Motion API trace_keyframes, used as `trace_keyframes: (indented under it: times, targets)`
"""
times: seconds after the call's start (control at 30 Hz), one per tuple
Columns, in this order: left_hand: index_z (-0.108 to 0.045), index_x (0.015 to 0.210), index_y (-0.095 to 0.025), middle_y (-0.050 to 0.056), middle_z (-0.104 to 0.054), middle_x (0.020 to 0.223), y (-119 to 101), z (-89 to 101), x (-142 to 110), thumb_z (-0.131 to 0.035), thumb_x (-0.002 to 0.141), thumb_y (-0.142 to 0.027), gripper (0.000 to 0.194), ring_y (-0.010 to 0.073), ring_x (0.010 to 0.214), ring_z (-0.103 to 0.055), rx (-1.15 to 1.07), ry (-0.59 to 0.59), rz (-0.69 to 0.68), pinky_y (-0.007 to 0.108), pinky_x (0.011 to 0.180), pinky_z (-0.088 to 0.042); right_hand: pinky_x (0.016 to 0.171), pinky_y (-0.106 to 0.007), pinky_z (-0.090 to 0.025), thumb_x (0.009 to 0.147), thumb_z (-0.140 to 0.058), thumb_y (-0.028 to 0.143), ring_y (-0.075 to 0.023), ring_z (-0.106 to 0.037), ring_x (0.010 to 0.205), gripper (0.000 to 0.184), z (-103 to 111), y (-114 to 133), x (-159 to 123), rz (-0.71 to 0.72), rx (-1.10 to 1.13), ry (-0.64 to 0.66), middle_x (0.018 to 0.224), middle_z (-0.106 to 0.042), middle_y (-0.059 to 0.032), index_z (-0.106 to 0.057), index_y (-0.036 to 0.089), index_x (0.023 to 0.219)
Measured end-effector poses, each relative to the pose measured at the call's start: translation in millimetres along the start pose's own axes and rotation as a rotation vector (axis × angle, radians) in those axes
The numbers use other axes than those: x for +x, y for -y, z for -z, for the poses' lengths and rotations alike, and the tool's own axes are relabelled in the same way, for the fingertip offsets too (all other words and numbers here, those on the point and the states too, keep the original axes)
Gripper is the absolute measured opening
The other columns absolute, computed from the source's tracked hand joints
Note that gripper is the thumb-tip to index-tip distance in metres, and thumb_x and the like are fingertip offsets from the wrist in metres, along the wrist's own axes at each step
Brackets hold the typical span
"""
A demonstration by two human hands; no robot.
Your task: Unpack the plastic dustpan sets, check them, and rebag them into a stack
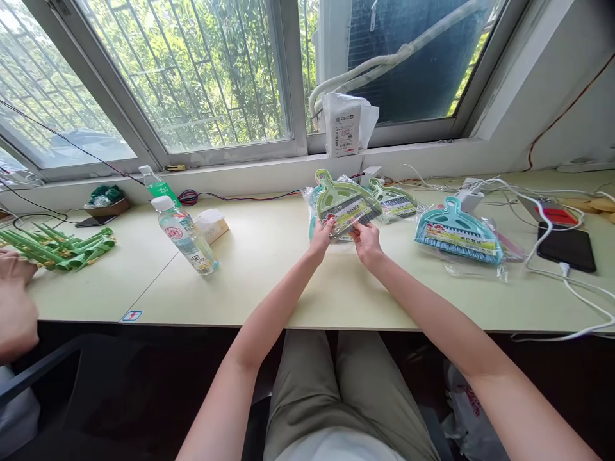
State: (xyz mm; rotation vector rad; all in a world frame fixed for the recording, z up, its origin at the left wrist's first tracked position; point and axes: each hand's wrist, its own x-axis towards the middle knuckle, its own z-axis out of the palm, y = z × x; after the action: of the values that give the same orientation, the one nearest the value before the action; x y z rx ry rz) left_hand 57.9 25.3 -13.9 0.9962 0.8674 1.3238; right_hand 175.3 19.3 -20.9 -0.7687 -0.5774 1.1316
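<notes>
Both my hands grip one green dustpan and brush set (346, 203) in clear plastic, raised a little over the table. My left hand (323, 235) is closed on its lower left edge, and my right hand (366, 242) on its lower right edge. Behind it, partly hidden, is a blue packaged set (313, 198). Just to the right lies another green set (396, 202). Farther right a blue dustpan and brush set (459, 234) rests in its wrapper, with a pinkish one partly showing under it.
Two bottles stand at left, a clear one (185, 237) before a green-labelled one (161, 186), beside a tissue pack (211, 225). Another person's arm (16, 301) is near green plastic pieces (62, 246) at far left. White cables and a black phone (567, 246) lie at right.
</notes>
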Motion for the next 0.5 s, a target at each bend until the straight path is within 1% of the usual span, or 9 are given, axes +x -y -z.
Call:
trace_keyframes:
  times: [0.07,0.13,0.2,0.27,0.3,0.37,0.4,0.43,0.5]
  targets:
    - [-0.053,0.122,-0.022,0.007,-0.068,0.113,2.2,-0.7,1.8,-0.063,0.087,-0.024,0.037,0.0201,0.105,-0.067,-0.001,-0.040,-0.011,0.038,0.094,-0.055,0.082,-0.033,-0.064,0.072,-0.080,0.023,-0.0183,-0.073,0.088,0.020,1.3,2.8,3.7,-0.029,-0.034,0.057,0.081,-0.074,0.0002,-0.061,0.021,0.078]
    - [-0.055,0.116,-0.019,0.007,-0.069,0.107,-2.4,3.8,4.7,-0.061,0.087,-0.020,0.031,0.0195,0.098,-0.068,0.008,-0.107,0.001,0.039,0.091,-0.056,0.082,-0.032,-0.064,0.077,-0.078,0.030,-0.0187,-0.073,0.091,0.018,2.7,8.3,9.3,-0.108,-0.100,0.184,0.083,-0.075,-0.0012,-0.062,0.021,0.082]
    - [-0.055,0.112,-0.016,0.006,-0.069,0.098,-12.3,14.1,9.1,-0.059,0.086,-0.017,0.027,0.0189,0.088,-0.069,0.000,-0.174,0.028,0.039,0.086,-0.058,0.083,-0.033,-0.063,0.080,-0.074,0.042,-0.0206,-0.074,0.093,0.024,4.7,15.8,15.0,-0.198,-0.199,0.334,0.085,-0.076,-0.0047,-0.065,0.021,0.086]
    - [-0.054,0.112,-0.015,0.005,-0.069,0.091,-23.8,28.0,14.1,-0.059,0.086,-0.016,0.027,0.0176,0.079,-0.069,-0.022,-0.209,0.053,0.037,0.079,-0.059,0.085,-0.039,-0.062,0.083,-0.069,0.052,-0.0244,-0.073,0.096,0.033,8.1,24.4,19.1,-0.169,-0.370,0.432,0.088,-0.076,-0.0085,-0.067,0.019,0.089]
    - [-0.053,0.112,-0.016,0.004,-0.069,0.088,-29.1,35.2,16.4,-0.060,0.085,-0.016,0.027,0.0165,0.076,-0.068,-0.030,-0.220,0.061,0.035,0.076,-0.059,0.088,-0.043,-0.061,0.084,-0.067,0.052,-0.0265,-0.072,0.100,0.034,10.6,28.7,20.0,-0.064,-0.490,0.451,0.093,-0.076,-0.0099,-0.068,0.019,0.092]
    - [-0.053,0.111,-0.016,0.002,-0.068,0.083,-36.9,48.5,20.2,-0.061,0.085,-0.015,0.027,0.0135,0.070,-0.066,-0.027,-0.247,0.066,0.028,0.069,-0.058,0.099,-0.051,-0.054,0.085,-0.068,0.042,-0.0296,-0.065,0.116,0.025,16.3,36.4,19.9,0.279,-0.785,0.466,0.114,-0.072,-0.0104,-0.070,0.021,0.099]
    - [-0.054,0.110,-0.015,0.001,-0.067,0.079,-39.2,54.2,21.5,-0.061,0.085,-0.014,0.027,0.0120,0.066,-0.065,-0.017,-0.261,0.073,0.025,0.066,-0.056,0.107,-0.054,-0.046,0.085,-0.069,0.034,-0.0303,-0.057,0.127,0.022,19.2,39.2,19.2,0.472,-0.941,0.474,0.127,-0.067,-0.0088,-0.070,0.024,0.105]
    - [-0.055,0.109,-0.014,0.000,-0.065,0.076,-40.5,59.0,22.5,-0.061,0.084,-0.013,0.026,0.0107,0.063,-0.064,-0.006,-0.269,0.086,0.023,0.063,-0.055,0.115,-0.057,-0.036,0.083,-0.069,0.025,-0.0302,-0.047,0.137,0.028,21.8,41.2,18.4,0.645,-1.085,0.484,0.140,-0.059,-0.0062,-0.069,0.027,0.111]
    - [-0.056,0.107,-0.012,-0.001,-0.064,0.071,-40.5,66.0,23.3,-0.061,0.083,-0.011,0.024,0.0095,0.060,-0.062,0.014,-0.250,0.121,0.020,0.060,-0.053,0.121,-0.059,-0.017,0.082,-0.067,0.014,-0.0293,-0.034,0.146,0.039,25.9,42.8,18.0,0.860,-1.299,0.496,0.150,-0.048,-0.0018,-0.067,0.031,0.117]
